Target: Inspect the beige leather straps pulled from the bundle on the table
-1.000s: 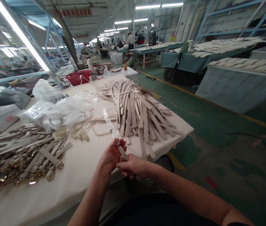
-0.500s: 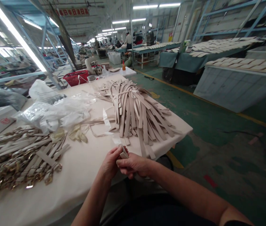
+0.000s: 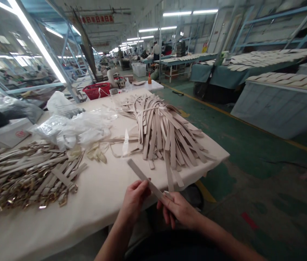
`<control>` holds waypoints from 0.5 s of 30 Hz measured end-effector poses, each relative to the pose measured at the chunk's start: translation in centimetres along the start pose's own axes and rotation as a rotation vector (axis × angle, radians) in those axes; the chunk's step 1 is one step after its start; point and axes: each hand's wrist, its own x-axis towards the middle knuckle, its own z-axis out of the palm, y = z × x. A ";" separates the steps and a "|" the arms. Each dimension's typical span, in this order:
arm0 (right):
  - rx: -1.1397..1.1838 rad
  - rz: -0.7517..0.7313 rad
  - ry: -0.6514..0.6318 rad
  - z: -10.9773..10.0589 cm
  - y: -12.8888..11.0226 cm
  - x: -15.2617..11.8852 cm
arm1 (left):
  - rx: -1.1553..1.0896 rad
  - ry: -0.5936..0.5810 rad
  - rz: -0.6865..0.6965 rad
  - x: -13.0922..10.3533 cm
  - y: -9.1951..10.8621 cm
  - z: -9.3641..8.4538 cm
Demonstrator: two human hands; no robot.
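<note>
A flat grey-beige strap (image 3: 139, 172) is stretched between my two hands at the table's front edge. My left hand (image 3: 135, 195) pinches it partway along, and its free end points up and to the left. Lower down, my right hand (image 3: 179, 208) has its fingers closed on the same strap; the part inside that hand is hidden. Just beyond lies a large tied bundle of similar straps (image 3: 156, 130), fanned out toward me. On the left of the table is a heap of straps with gold-coloured metal buckles (image 3: 34, 177).
Clear plastic bags (image 3: 80, 127) and a white box (image 3: 9, 132) lie behind the buckled heap. A red basket (image 3: 96, 90) stands at the table's far end. Across the green floor, a grey bin (image 3: 267, 108) carries rows of pale pieces.
My hands have moved apart, and a length of strap now shows between and beyond them. The right hand has shifted right and down. The view has turned slightly left.
</note>
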 end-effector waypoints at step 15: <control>-0.107 0.033 -0.047 0.2 3.1 -4.5 | 0.090 -0.085 -0.023 -2.9 -3.6 -0.1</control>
